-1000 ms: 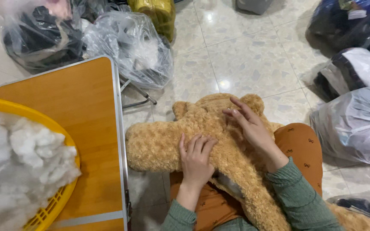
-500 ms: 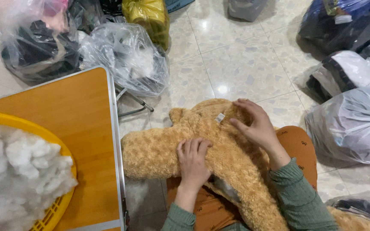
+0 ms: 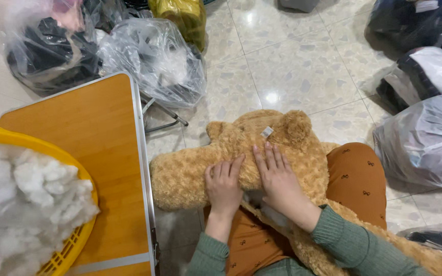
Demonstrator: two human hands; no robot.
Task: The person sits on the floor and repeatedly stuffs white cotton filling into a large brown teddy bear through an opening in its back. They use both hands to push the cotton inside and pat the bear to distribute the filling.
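Observation:
A large tan plush bear (image 3: 195, 163) lies across my lap and the floor, its head pointing away from me. A small white tag (image 3: 266, 132) shows near its ears. My left hand (image 3: 223, 186) lies flat on the plush, fingers together. Beside it, my right hand (image 3: 278, 176) presses flat on the bear's body just below the tag. Neither hand grips anything. A pale opening in the plush shows between my wrists, partly hidden.
A low orange folding table (image 3: 93, 153) stands at my left, bearing a yellow basket (image 3: 72, 240) heaped with white stuffing (image 3: 21, 199). Clear plastic bags (image 3: 154, 59) of material ring the tiled floor at the back, with more plastic bags (image 3: 425, 138) to the right.
My right hand has left the bear's ear area and come down flat onto its body next to my left hand. The white tag is now uncovered.

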